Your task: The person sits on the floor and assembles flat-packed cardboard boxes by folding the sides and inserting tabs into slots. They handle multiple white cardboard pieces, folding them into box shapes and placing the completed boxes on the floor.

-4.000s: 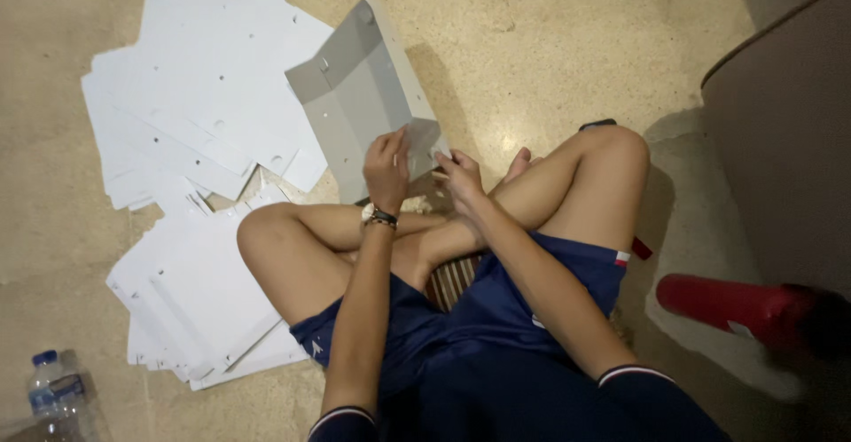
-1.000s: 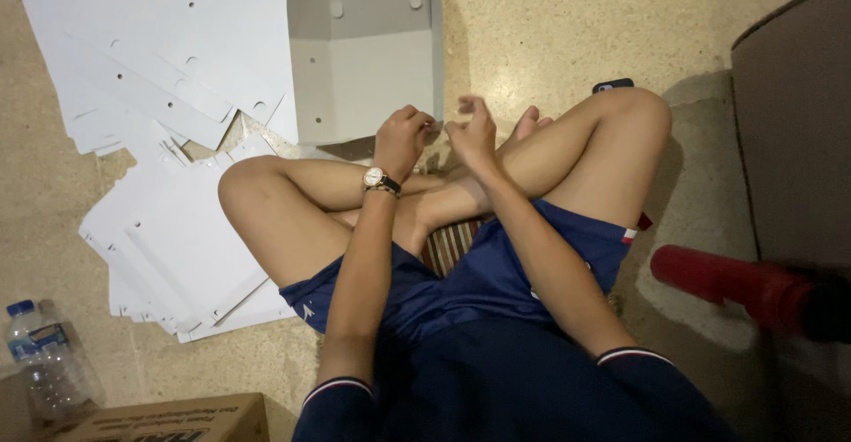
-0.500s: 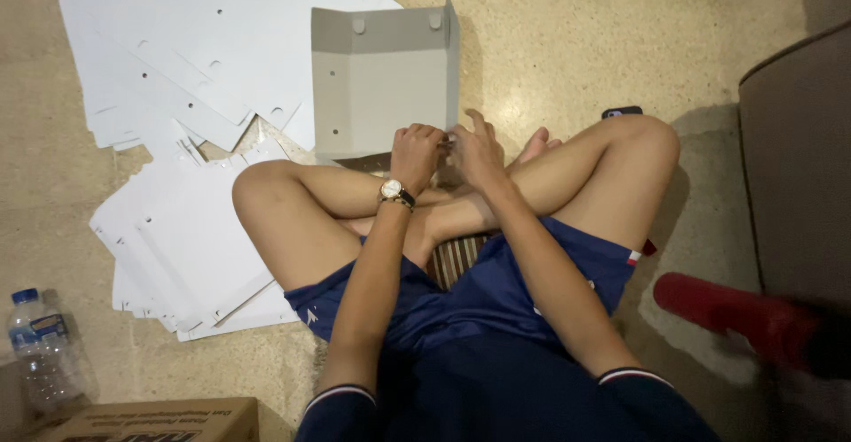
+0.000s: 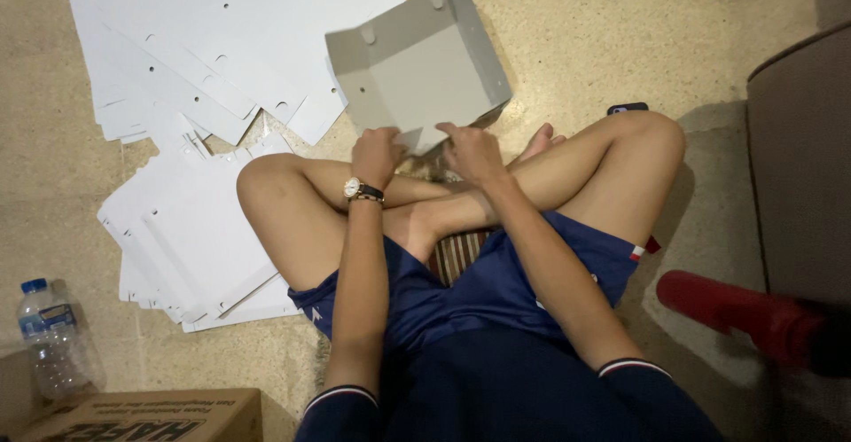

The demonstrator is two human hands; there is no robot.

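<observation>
Gripping a folded grey cardboard box point(image 4: 417, 65), left hand point(image 4: 377, 154) and right hand point(image 4: 470, 151).

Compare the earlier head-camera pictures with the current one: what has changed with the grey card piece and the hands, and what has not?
The grey card piece, a tilted flat sheet four seconds ago, now has its side flaps folded up into a tray shape. Both the left hand and right hand keep gripping its near edge. The white sheets stay spread on the floor.

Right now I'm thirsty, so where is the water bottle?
The water bottle lies at the lower left of the head view, on the floor beside the brown carton.
</observation>
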